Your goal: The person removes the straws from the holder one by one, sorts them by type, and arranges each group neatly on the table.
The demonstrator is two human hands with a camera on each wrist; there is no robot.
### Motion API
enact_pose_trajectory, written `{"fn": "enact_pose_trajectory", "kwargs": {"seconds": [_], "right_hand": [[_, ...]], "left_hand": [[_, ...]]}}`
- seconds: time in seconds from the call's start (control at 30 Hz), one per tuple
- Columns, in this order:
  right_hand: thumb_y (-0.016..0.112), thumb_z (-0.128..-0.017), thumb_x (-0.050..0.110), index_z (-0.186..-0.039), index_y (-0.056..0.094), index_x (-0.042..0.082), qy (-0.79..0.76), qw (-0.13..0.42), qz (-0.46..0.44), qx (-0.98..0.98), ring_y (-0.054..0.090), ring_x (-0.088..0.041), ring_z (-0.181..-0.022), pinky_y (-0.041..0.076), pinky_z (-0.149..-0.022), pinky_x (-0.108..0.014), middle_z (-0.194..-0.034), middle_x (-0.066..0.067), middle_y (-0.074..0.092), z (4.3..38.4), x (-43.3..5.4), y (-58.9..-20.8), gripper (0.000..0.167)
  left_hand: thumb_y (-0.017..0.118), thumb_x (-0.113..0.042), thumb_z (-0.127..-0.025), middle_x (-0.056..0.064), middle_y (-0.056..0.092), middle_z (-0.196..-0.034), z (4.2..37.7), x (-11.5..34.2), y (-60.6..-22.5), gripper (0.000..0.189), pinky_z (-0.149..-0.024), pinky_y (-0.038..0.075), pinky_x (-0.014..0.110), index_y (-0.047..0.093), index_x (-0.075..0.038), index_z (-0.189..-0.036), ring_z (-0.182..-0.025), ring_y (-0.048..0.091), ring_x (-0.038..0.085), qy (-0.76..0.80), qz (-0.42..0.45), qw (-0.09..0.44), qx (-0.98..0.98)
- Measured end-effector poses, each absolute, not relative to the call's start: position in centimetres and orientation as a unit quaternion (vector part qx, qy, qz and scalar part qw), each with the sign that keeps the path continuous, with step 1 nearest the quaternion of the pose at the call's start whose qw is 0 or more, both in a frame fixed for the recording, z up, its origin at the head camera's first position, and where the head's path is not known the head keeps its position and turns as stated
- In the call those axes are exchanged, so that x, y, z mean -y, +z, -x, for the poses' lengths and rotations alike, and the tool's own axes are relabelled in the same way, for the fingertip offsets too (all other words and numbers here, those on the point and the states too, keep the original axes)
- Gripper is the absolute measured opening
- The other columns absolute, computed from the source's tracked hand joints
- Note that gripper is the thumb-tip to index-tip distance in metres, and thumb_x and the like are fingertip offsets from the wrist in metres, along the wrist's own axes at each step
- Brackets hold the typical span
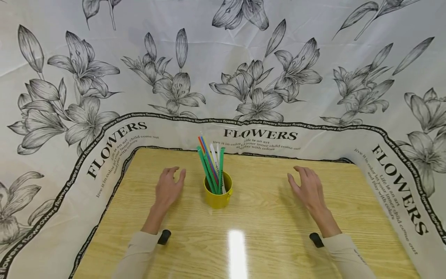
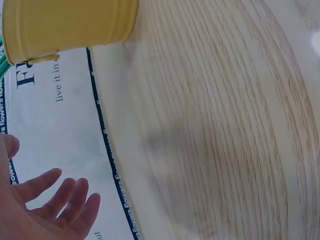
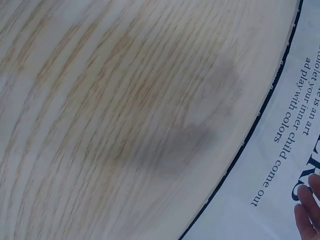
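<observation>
A small yellow bucket stands upright on the wooden table, holding several slim sticks or pens in green, white, red and blue; their exact kind I cannot tell. My left hand is to the left of the bucket, apart from it, its fingers relaxed and nothing in them. Over at the right, my right hand hovers above the table, also holding nothing. In the left wrist view the bucket shows at the top left, beyond the left hand. Only some fingertips of the right hand appear in the right wrist view.
The light wooden table reflects a bright strip of light near its front. Around its back and sides hangs a white cloth printed with flowers and lettering. A black device sits at the left wrist, another black device at the right.
</observation>
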State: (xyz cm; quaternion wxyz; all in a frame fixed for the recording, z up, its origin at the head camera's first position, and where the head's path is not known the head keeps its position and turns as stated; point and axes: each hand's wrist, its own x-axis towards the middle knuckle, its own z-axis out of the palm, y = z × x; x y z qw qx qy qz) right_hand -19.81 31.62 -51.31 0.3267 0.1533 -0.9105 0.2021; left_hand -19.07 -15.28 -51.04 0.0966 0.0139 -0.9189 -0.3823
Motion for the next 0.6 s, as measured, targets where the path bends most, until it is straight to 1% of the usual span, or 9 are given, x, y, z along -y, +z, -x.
{"fn": "enact_pose_trajectory", "kwargs": {"seconds": [0.07, 0.17, 0.33, 0.43, 0.6], "right_hand": [[0.078, -0.088, 0.01, -0.113, 0.067, -0.011, 0.206, 0.324, -0.154, 0.91, 0.062, -0.049, -0.098, 0.049, -0.087, -0.062, -0.106, -0.029, 0.067, 19.9, -31.3, -51.3, 0.034], [0.077, -0.089, 0.01, -0.114, 0.067, -0.01, 0.207, 0.32, -0.159, 0.911, 0.062, -0.048, -0.098, 0.049, -0.086, -0.061, -0.106, -0.029, 0.067, 20.0, -30.7, -51.2, 0.034], [0.078, -0.088, 0.01, -0.114, 0.067, -0.009, 0.208, 0.325, -0.171, 0.907, 0.063, -0.047, -0.095, 0.05, -0.082, -0.06, -0.104, -0.028, 0.067, 20.0, -29.9, -51.2, 0.034], [0.078, -0.088, 0.01, -0.115, 0.067, -0.008, 0.216, 0.329, -0.177, 0.902, 0.063, -0.046, -0.094, 0.051, -0.082, -0.06, -0.104, -0.027, 0.068, 20.1, -29.3, -51.0, 0.034], [0.078, -0.089, 0.012, -0.116, 0.067, -0.007, 0.227, 0.322, -0.176, 0.902, 0.064, -0.043, -0.093, 0.052, -0.078, -0.056, -0.105, -0.026, 0.068, 20.2, -28.3, -50.5, 0.034]], "left_hand": [[0.047, -0.048, -0.108, 0.023, 0.056, -0.135, 19.0, 15.0, -50.9, 0.06, -0.085, 0.052, 0.056, 0.06, 0.001, -0.138, -0.11, 0.061, 0.039, -0.396, -0.014, 0.1, 0.913], [0.049, -0.047, -0.108, 0.021, 0.059, -0.13, 18.8, 14.4, -50.7, 0.058, -0.083, 0.052, 0.053, 0.062, 0.001, -0.136, -0.106, 0.062, 0.036, -0.418, -0.019, 0.099, 0.903], [0.052, -0.045, -0.107, 0.017, 0.064, -0.12, 18.7, 13.6, -50.6, 0.052, -0.081, 0.052, 0.049, 0.066, -0.001, -0.131, -0.1, 0.063, 0.031, -0.447, -0.033, 0.095, 0.889], [0.055, -0.042, -0.106, 0.015, 0.066, -0.115, 18.7, 13.0, -50.5, 0.048, -0.079, 0.053, 0.047, 0.069, -0.001, -0.127, -0.095, 0.064, 0.03, -0.466, -0.036, 0.102, 0.878], [0.06, -0.037, -0.105, 0.014, 0.068, -0.111, 18.5, 12.0, -50.4, 0.041, -0.079, 0.054, 0.044, 0.072, 0.0, -0.12, -0.09, 0.065, 0.029, -0.502, -0.04, 0.116, 0.856]]}}
